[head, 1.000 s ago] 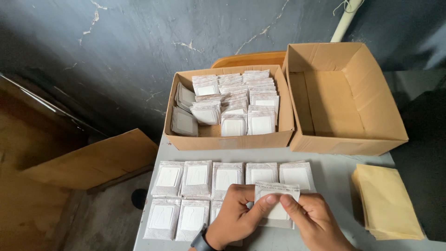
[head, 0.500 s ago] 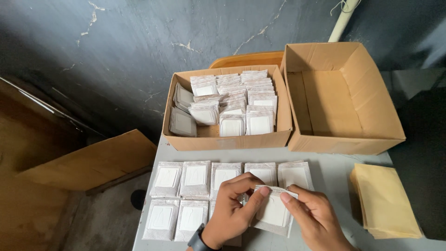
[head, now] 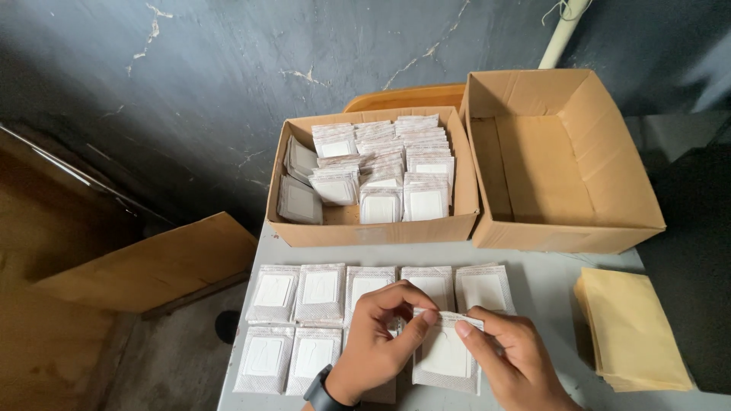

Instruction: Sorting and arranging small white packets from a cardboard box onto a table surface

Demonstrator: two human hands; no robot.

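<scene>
A dark blue-grey wall (head: 228,76) with pale cracks and scuffs fills the upper part of the frame, and a light-coloured pipe (head: 562,30) runs up it at the upper right. A pale grey table (head: 548,281) takes up the lower middle and right, with the curved edge of an orange-brown chair back (head: 403,97) showing behind it. At the lower left lie a dim concrete floor (head: 175,358) and a slanting brown board (head: 152,266), in soft, even light.

Soft, even daylight falls from above, bright on the grey table (head: 548,281) and the white sachets (head: 381,164). The dark wall (head: 228,76) and the left floor stay dim. Shadows are faint and short. The picture is sharp, without glare; its edges bend slightly from the wide lens.
</scene>
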